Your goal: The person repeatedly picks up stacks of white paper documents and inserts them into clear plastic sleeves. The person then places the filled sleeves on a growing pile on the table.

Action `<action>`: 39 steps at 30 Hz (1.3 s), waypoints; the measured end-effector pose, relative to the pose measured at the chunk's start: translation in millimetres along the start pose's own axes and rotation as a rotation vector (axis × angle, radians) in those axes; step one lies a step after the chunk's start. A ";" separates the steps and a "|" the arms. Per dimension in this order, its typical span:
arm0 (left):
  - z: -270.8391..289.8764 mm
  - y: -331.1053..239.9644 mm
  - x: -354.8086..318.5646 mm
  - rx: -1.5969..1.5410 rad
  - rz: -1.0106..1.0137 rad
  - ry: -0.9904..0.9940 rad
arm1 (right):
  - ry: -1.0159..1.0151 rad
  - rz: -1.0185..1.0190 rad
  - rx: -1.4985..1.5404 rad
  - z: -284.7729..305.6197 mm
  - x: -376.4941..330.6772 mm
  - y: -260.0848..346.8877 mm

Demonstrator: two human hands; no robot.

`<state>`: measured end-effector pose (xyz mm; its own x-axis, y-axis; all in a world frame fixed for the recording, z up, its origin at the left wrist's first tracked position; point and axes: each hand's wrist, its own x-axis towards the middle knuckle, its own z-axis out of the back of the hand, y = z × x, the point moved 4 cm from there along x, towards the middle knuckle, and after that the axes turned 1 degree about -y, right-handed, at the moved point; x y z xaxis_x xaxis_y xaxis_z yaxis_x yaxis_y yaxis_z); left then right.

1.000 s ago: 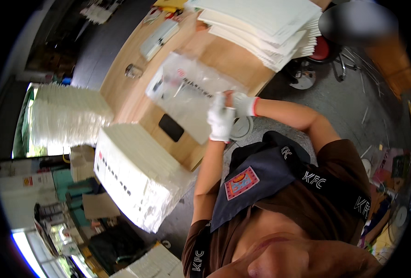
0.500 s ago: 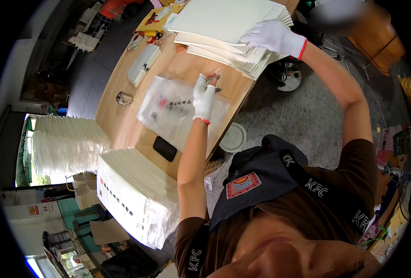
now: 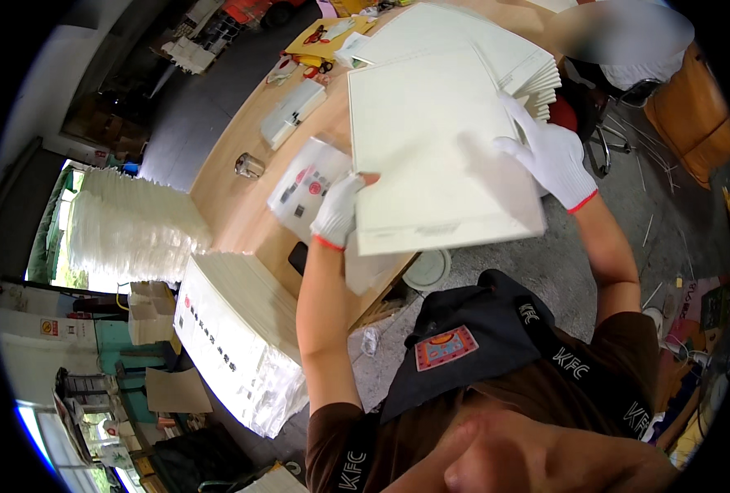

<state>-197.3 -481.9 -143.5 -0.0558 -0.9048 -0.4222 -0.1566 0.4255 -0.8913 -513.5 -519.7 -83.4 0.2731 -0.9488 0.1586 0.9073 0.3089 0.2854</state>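
A flat cream-white sheaf of large paper sheets, with a thin printed border line, lies tilted over the table's near right edge. My left hand, in a white glove with a bare thumb tip, is closed at its left edge, thumb on top. A clear printed plastic bag lies beside and partly under that hand. My right hand, in a white glove with a red cuff, is at the sheaf's right edge, thumb and index finger stretched apart. Behind lies the fanned stack of cream sheets.
Bagged paper stacks stand at the lower left, beside another tall stack. On the wooden table are a glass jar, a flat clear box, a partly covered phone and red-handled scissors. A blurred chair stands at right.
A sheaf has come off the stack toward me, over the bag. My right hand has moved toward me and right with it; my left hand has shifted to its left edge.
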 end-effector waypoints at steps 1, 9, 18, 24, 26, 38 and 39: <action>25.4 4.6 -1.7 0.028 -0.042 -0.013 | 0.167 -0.012 0.023 -22.6 8.8 -13.9; -92.9 54.0 -35.3 0.990 -0.603 -0.180 | -0.148 0.301 0.791 -98.0 -14.7 67.4; 87.6 29.8 -31.4 -0.589 -0.537 0.379 | -0.160 0.808 0.095 -54.9 -33.4 70.5; 31.9 15.5 -82.2 0.322 -0.609 -0.261 | 0.252 0.884 -0.364 -125.8 -21.1 89.4; 41.2 40.6 -73.7 0.389 -0.635 -0.387 | 0.333 0.884 -0.302 -144.8 -19.7 81.4; -26.6 102.6 -122.2 1.016 -0.799 -0.342 | 0.871 0.683 0.540 -164.9 -4.1 76.1; -13.7 121.2 -128.9 0.941 -0.943 -0.383 | 0.970 0.563 0.737 -168.5 -5.2 76.5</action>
<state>-222.6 -313.9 -194.9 -0.0068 -0.8581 0.5135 0.7421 -0.3485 -0.5726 -391.6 -502.2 -221.7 0.9429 -0.2504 -0.2195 0.2983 0.3422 0.8910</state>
